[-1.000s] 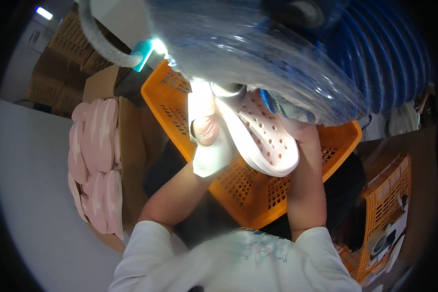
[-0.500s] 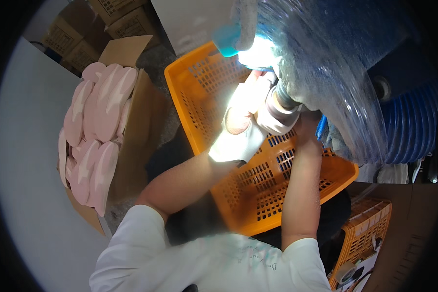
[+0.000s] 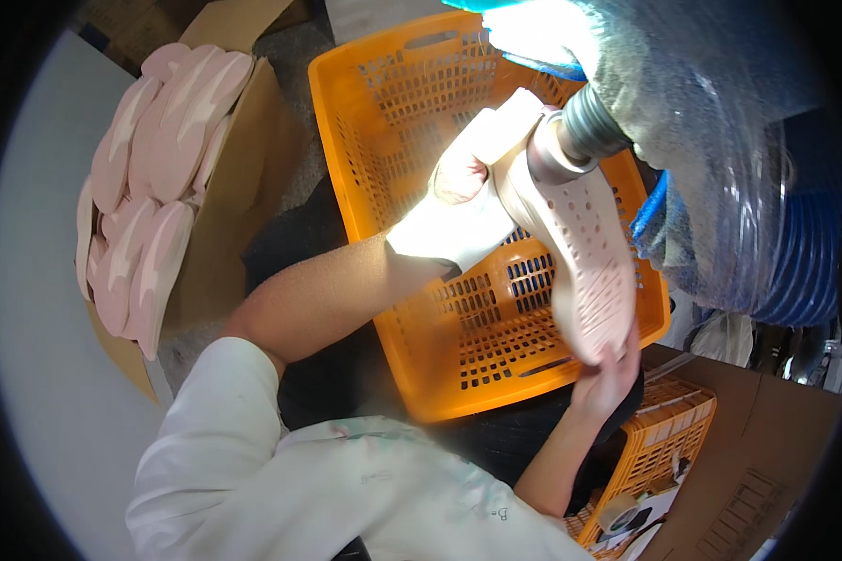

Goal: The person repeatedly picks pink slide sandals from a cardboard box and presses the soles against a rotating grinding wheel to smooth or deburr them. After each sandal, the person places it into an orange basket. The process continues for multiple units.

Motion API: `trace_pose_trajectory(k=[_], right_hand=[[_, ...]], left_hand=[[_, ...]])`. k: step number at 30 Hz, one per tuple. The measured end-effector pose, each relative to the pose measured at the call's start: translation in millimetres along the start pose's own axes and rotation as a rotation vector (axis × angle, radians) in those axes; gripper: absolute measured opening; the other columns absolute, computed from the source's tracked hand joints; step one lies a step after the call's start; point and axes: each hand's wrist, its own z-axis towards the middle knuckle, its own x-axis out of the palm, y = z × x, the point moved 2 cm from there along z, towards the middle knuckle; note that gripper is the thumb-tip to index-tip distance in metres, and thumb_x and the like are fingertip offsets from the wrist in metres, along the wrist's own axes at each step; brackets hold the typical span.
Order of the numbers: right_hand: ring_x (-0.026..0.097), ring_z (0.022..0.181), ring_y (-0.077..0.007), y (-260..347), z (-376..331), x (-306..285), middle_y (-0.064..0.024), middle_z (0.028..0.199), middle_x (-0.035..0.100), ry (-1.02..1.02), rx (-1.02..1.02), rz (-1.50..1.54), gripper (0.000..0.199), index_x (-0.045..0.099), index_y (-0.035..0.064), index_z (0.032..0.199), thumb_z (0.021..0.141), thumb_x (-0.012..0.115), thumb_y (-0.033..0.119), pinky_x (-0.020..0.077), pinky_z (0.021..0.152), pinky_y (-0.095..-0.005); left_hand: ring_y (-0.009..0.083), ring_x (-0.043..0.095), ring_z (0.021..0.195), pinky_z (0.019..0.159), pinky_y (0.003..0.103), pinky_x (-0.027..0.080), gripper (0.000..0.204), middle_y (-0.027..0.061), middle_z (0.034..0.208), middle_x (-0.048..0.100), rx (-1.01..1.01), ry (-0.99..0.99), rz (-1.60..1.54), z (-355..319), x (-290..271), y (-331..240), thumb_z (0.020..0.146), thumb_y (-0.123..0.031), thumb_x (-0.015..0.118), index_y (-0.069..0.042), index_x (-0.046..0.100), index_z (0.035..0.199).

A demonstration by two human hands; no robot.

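A pale pink foam shoe sole (image 3: 585,252), its face dotted with small holes, slants over the orange crate. Its upper end is against a grey ridged cylinder (image 3: 594,123) under a glaring light. My left hand (image 3: 468,192), in a white glove with bare skin showing at one spot, is closed round the sole's upper part. At the lower tip, the bare fingers of my right hand (image 3: 606,381) grip the sole. Part of my left fingers is washed out by the light.
Several pink soles (image 3: 173,140) fill a cardboard box (image 3: 243,178) at left. The large orange crate (image 3: 421,374) lies below my hands. Clear plastic sheeting (image 3: 711,168) and a blue ribbed hose (image 3: 809,266) hang at right. A smaller orange basket (image 3: 660,435) stands low right, beside brown cardboard (image 3: 753,449).
My right hand has come down from beside the cylinder to the sole's lower tip. The sole now shows its holed face, and the view has shifted.
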Motion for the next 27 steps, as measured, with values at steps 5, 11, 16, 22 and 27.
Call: trace_pose_trajectory(k=[5, 11, 16, 22, 27], right_hand=[[0.060, 0.123, -0.0322, 14, -85, 58, -0.0284, 0.148, 0.048, 0.266, 0.137, 0.013, 0.089, 0.010, -0.0122, 0.159, 0.089, 0.062, 0.006, 0.0504, 0.099, -0.0394], [0.076, 0.089, -0.0342, 35, -64, 110, -0.0325, 0.129, 0.061, 0.212, 0.218, 0.076, 0.091, 0.006, -0.0086, 0.160, 0.089, 0.059, 0.012, 0.0662, 0.069, -0.0348], [0.076, 0.086, -0.0318, 48, -18, 135, -0.0326, 0.126, 0.063, 0.289, 0.231, 0.151, 0.084, 0.016, -0.0116, 0.157, 0.087, 0.055, 0.011, 0.0662, 0.068, -0.0334], [0.076, 0.089, -0.0382, 44, 35, 146, -0.0320, 0.111, 0.070, 0.405, 0.191, 0.329, 0.045, 0.047, -0.0180, 0.134, 0.096, 0.052, 0.006, 0.0681, 0.075, -0.0366], [0.076, 0.096, -0.0367, 23, 74, 156, -0.0307, 0.118, 0.068, 0.549, 0.175, 0.406, 0.064, 0.037, -0.0138, 0.148, 0.096, 0.066, 0.010, 0.0687, 0.074, -0.0338]], left_hand=[[0.0217, 0.067, 0.110, 0.102, 0.038, 0.054, 0.037, 0.0105, 0.116, 0.067, -0.013, 0.094, -0.004, -3, 2, 4, 0.104, -0.029, 0.060, -0.003, 0.058, 0.129], [0.0216, 0.067, 0.108, 0.099, 0.037, 0.055, 0.037, 0.0104, 0.115, 0.067, -0.072, 0.067, 0.067, -5, 2, 6, 0.102, -0.029, 0.061, -0.003, 0.058, 0.128], [0.0214, 0.067, 0.106, 0.097, 0.037, 0.055, 0.036, 0.0103, 0.114, 0.067, -0.021, 0.013, 0.148, 2, 2, -3, 0.101, -0.028, 0.063, -0.003, 0.058, 0.128], [0.0213, 0.068, 0.104, 0.094, 0.036, 0.056, 0.036, 0.0101, 0.113, 0.067, 0.143, -0.174, 0.376, 32, 2, -9, 0.100, -0.027, 0.064, -0.004, 0.058, 0.127], [0.0211, 0.068, 0.102, 0.092, 0.036, 0.057, 0.036, 0.0100, 0.112, 0.067, 0.269, -0.354, 0.596, 44, -8, -34, 0.099, -0.027, 0.065, -0.004, 0.059, 0.127]])
